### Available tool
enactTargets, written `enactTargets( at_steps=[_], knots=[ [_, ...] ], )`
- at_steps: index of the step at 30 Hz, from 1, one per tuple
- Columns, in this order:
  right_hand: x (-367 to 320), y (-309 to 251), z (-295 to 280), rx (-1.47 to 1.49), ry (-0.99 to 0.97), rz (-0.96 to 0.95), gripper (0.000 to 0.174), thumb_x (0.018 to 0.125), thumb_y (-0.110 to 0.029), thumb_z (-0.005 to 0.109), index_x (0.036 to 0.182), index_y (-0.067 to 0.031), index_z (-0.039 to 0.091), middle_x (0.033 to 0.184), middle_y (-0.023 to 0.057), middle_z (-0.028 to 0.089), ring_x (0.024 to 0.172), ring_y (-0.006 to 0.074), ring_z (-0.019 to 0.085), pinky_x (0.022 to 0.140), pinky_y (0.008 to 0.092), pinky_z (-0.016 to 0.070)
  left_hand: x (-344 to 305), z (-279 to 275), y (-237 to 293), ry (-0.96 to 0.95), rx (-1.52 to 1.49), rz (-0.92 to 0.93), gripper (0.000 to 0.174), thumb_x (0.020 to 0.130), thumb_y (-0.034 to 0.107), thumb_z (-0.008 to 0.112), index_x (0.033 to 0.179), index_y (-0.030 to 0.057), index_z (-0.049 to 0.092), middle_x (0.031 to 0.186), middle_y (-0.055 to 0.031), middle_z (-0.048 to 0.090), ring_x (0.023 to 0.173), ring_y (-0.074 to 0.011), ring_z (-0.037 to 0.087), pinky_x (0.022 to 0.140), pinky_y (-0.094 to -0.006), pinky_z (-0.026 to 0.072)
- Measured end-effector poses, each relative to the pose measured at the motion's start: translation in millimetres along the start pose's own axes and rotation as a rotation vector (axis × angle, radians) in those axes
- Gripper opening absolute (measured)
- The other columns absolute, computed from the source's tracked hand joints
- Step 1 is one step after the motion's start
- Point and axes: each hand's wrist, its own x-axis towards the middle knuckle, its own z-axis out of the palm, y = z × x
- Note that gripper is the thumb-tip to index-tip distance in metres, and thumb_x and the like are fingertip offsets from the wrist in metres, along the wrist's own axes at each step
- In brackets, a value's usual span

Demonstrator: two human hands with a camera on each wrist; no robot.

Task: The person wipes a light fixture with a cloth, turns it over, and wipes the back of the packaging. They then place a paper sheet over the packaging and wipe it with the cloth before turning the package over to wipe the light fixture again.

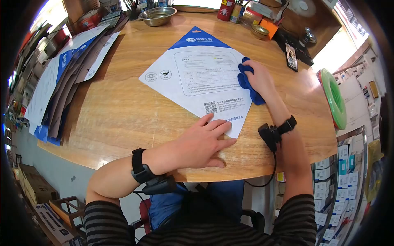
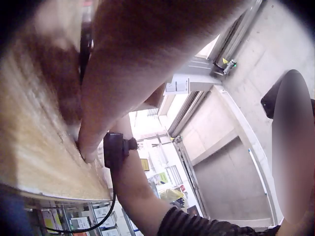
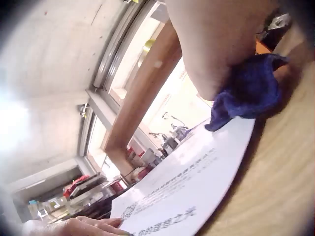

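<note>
A flat white package [image 1: 186, 90] with a blue top corner, printed text and a QR code lies diagonally on the wooden table. My left hand [image 1: 201, 141] rests with spread fingers over its lower corner, the fingertips near the QR code. At the package's right edge, my right hand [image 1: 259, 80] holds a crumpled dark blue cloth [image 1: 257, 97] pressed down on it. In the right wrist view the cloth [image 3: 251, 88] hangs over the package's edge onto the table. Only part of the left hand [image 2: 91, 142] shows in the left wrist view, low against the tabletop.
A stack of similar packages [image 1: 61, 82] stands at the left. Along the back are a metal bowl [image 1: 158, 16], a red can [image 1: 225, 10] and a small gold dish [image 1: 259, 31]. A phone [image 1: 291, 57] lies at the right, near a roll of green tape [image 1: 333, 98].
</note>
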Motion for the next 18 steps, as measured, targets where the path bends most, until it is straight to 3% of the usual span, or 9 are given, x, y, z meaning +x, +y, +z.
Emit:
enactTargets(
  at_steps=[2,3,8,11,13,14,16,17,18],
  knots=[
    [6,-32,-5,-0.093,-0.051,0.005,0.023,0.077,-0.012,0.061,0.100,-0.0111,0.065,0.102,0.0134,0.063,0.098,0.0332,0.056,0.086,0.0399,0.0452,-1,3,-2,0.016,-0.011,0.017,0.061,0.074,0.047,0.065,0.124,0.0124,0.053,0.129,-0.0152,0.043,0.121,-0.0301,0.040,0.103,-0.0452,0.0281],
    [8,-40,4,-0.007,0.033,-0.145,0.024,0.075,-0.009,0.062,0.099,-0.0097,0.066,0.103,0.0137,0.063,0.098,0.0333,0.056,0.087,0.0400,0.0448,-1,5,-3,0.020,-0.031,0.019,0.061,0.075,0.046,0.065,0.124,0.0121,0.052,0.130,-0.0158,0.042,0.122,-0.0304,0.039,0.104,-0.0447,0.0280],
    [-30,-103,8,0.272,-0.186,-0.531,0.030,0.069,-0.003,0.063,0.098,-0.0105,0.063,0.103,0.0129,0.060,0.097,0.0321,0.054,0.085,0.0387,0.0436,-3,12,-4,0.080,-0.063,0.005,0.061,0.074,0.045,0.065,0.123,0.0096,0.054,0.130,-0.0180,0.044,0.125,-0.0303,0.038,0.108,-0.0415,0.0240],
    [-52,-104,4,0.334,-0.206,-0.547,0.034,0.067,0.001,0.063,0.099,-0.0111,0.064,0.111,0.0145,0.059,0.101,0.0314,0.052,0.088,0.0381,0.0420,-5,6,-8,0.107,-0.047,0.016,0.059,0.075,0.044,0.065,0.122,0.0103,0.054,0.129,-0.0159,0.047,0.122,-0.0319,0.041,0.105,-0.0408,0.0288],
    [-52,-94,1,0.357,-0.213,-0.547,0.035,0.067,0.002,0.063,0.100,-0.0109,0.065,0.111,0.0140,0.059,0.102,0.0308,0.052,0.089,0.0376,0.0418,-1,-10,-17,-0.028,-0.228,0.013,0.055,0.080,0.039,0.063,0.126,0.0099,0.052,0.120,-0.0153,0.054,0.111,-0.0315,0.051,0.096,-0.0405,0.0397],
    [-53,-91,-1,0.384,-0.208,-0.537,0.036,0.067,0.003,0.062,0.101,-0.0108,0.065,0.111,0.0136,0.060,0.103,0.0302,0.052,0.089,0.0372,0.0416,3,-43,-16,-0.163,-0.426,-0.131,0.046,0.081,0.030,0.065,0.120,0.0073,0.056,0.109,-0.0123,0.062,0.100,-0.0300,0.058,0.086,-0.0373,0.0463],
    [-50,-88,-7,0.406,-0.269,-0.514,0.035,0.068,0.001,0.062,0.101,-0.0109,0.065,0.112,0.0127,0.059,0.103,0.0304,0.052,0.089,0.0368,0.0419,1,-70,-30,0.028,-0.584,-0.307,0.037,0.080,0.021,0.066,0.113,0.0050,0.060,0.106,-0.0117,0.064,0.097,-0.0273,0.060,0.083,-0.0346,0.0473],
    [-50,-87,-10,0.423,-0.329,-0.484,0.033,0.069,-0.001,0.062,0.101,-0.0110,0.065,0.112,0.0118,0.059,0.102,0.0306,0.051,0.089,0.0364,0.0422,-2,-78,-39,0.248,-0.593,-0.363,0.032,0.081,0.016,0.066,0.110,0.0040,0.062,0.107,-0.0114,0.064,0.099,-0.0244,0.060,0.086,-0.0323,0.0460],
    [-53,-84,-12,0.344,-0.266,-0.528,0.033,0.069,0.001,0.062,0.099,-0.0112,0.066,0.111,0.0098,0.060,0.102,0.0290,0.052,0.089,0.0355,0.0427,-7,-72,-60,0.531,-0.402,-0.353,0.035,0.081,0.016,0.066,0.114,0.0041,0.060,0.110,-0.0107,0.063,0.102,-0.0211,0.059,0.090,-0.0314,0.0446]
  ],
)
